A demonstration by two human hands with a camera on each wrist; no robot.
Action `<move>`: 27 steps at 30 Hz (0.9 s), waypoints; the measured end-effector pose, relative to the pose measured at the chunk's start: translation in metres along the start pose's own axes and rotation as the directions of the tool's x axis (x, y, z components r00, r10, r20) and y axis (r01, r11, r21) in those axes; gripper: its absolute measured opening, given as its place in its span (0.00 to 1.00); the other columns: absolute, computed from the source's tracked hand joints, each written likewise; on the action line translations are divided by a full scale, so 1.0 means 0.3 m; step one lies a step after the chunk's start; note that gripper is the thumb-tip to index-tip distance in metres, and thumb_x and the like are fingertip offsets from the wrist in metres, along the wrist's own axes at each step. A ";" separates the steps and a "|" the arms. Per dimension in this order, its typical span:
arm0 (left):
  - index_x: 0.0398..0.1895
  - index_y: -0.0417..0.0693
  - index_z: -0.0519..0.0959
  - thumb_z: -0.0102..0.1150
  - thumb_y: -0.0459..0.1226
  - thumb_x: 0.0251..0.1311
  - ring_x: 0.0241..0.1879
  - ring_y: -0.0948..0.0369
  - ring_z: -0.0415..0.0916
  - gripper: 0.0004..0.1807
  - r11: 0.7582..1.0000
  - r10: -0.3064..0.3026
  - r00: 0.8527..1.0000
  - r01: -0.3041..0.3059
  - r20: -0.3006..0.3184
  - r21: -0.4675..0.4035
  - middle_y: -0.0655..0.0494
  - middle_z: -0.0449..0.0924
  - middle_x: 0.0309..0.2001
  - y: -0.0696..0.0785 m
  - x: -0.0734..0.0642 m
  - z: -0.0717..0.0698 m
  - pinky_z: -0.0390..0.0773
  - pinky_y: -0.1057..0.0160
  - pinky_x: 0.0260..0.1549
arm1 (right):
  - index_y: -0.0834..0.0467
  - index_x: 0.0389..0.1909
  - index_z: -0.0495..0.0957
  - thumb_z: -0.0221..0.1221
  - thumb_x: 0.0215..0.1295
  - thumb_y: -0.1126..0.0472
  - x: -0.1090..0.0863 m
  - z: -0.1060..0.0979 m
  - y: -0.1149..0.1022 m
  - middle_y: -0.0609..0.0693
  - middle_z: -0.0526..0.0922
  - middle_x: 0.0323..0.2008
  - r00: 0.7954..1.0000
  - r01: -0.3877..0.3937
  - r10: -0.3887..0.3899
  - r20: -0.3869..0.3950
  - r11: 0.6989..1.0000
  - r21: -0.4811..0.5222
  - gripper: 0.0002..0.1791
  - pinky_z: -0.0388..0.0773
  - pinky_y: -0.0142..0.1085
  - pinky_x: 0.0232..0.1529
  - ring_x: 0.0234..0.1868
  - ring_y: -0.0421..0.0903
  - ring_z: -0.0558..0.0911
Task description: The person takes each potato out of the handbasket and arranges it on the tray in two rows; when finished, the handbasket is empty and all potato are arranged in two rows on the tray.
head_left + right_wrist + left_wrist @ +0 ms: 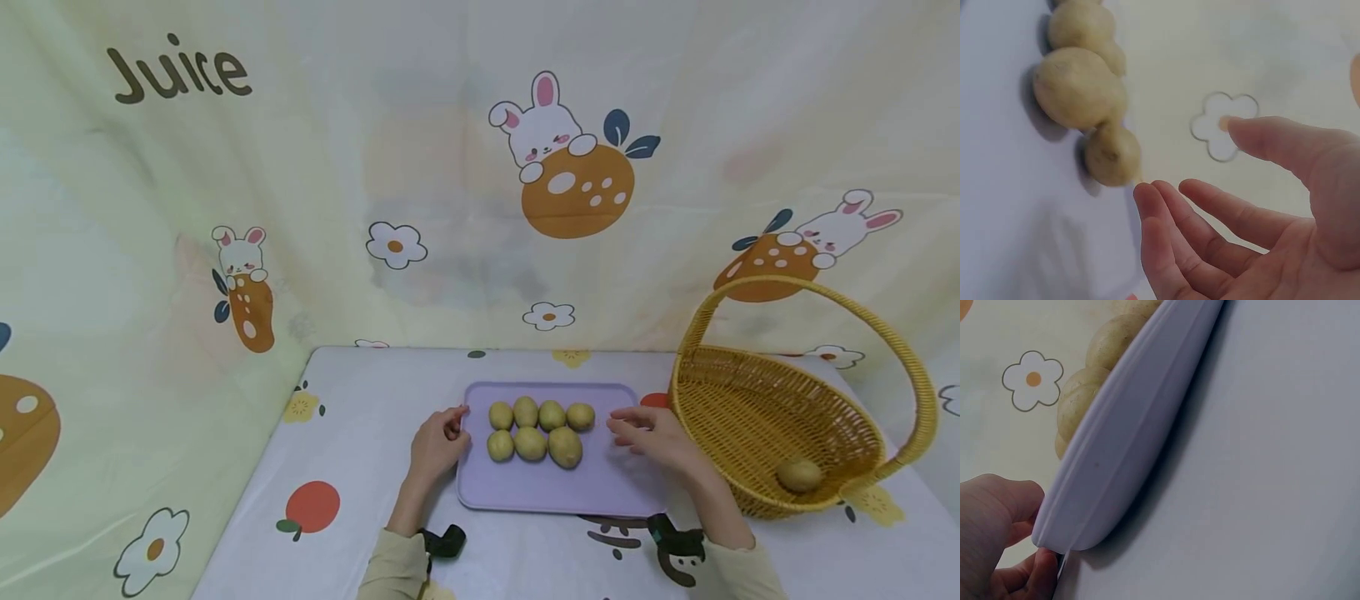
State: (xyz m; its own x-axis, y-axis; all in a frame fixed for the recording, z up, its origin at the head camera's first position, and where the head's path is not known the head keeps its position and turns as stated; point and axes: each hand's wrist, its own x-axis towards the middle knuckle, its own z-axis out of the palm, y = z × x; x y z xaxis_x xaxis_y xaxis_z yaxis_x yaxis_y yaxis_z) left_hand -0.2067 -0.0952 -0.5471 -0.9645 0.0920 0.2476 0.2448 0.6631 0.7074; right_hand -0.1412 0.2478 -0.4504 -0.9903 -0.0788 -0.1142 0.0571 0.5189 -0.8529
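Note:
Several potatoes (530, 443) lie in two rows on a lilac tray (525, 493) in the head view. My left hand (437, 443) pinches the tray's left edge; the left wrist view has the thumb at the rim and the other fingers (1038, 575) below it. Over the tray's right part hovers my right hand (654, 433), holding nothing. Its thumb stands apart from the extended, slightly bent fingers (1200, 234) in the right wrist view. The potato (1112, 156) nearest to them is a short way off, not touched.
To the right of the tray stands a yellow wicker basket (720, 417) with a tall arched handle (911, 358). A single potato (799, 475) lies inside. A patterned cloth covers the table (360, 467), and a printed curtain (450, 167) hangs behind it.

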 end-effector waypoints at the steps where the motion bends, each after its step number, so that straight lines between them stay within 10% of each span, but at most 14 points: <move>1: 0.48 0.49 0.85 0.61 0.34 0.48 0.26 0.67 0.67 0.20 1.000 -0.002 1.000 0.002 0.000 0.001 0.61 0.71 0.26 0.000 0.000 0.001 0.66 0.65 0.26 | 0.72 0.54 0.76 0.59 0.69 0.54 -0.004 -0.009 -0.002 0.65 0.82 0.45 1.000 -0.004 0.004 -0.004 1.000 0.001 0.25 0.80 0.38 0.38 0.42 0.55 0.85; 16: 0.48 0.48 0.85 0.60 0.34 0.48 0.26 0.66 0.67 0.20 1.000 0.005 1.000 -0.005 -0.009 -0.002 0.61 0.71 0.26 -0.005 0.000 0.005 0.65 0.66 0.26 | 0.73 0.60 0.71 0.56 0.71 0.50 -0.057 -0.178 0.038 0.64 0.80 0.48 0.990 -0.054 0.055 -0.133 0.998 0.018 0.30 0.79 0.32 0.38 0.37 0.38 0.80; 27: 0.47 0.48 0.85 0.60 0.35 0.48 0.26 0.66 0.67 0.20 1.000 -0.005 1.000 0.005 0.005 -0.008 0.60 0.71 0.26 0.001 -0.003 0.000 0.65 0.66 0.26 | 0.73 0.63 0.68 0.52 0.71 0.44 -0.101 -0.301 0.114 0.68 0.76 0.53 0.969 -0.177 0.165 -0.185 0.983 -0.050 0.36 0.79 0.32 0.35 0.40 0.43 0.80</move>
State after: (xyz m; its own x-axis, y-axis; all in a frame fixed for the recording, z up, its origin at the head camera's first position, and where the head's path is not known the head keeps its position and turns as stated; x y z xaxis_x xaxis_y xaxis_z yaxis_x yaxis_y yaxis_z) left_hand -0.2057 -0.0952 -0.5471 -0.9662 0.0923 0.2407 0.2406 0.6576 0.7139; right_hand -0.1208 0.3447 -0.4301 -0.9735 0.1667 -0.1569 0.2248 0.5663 -0.7930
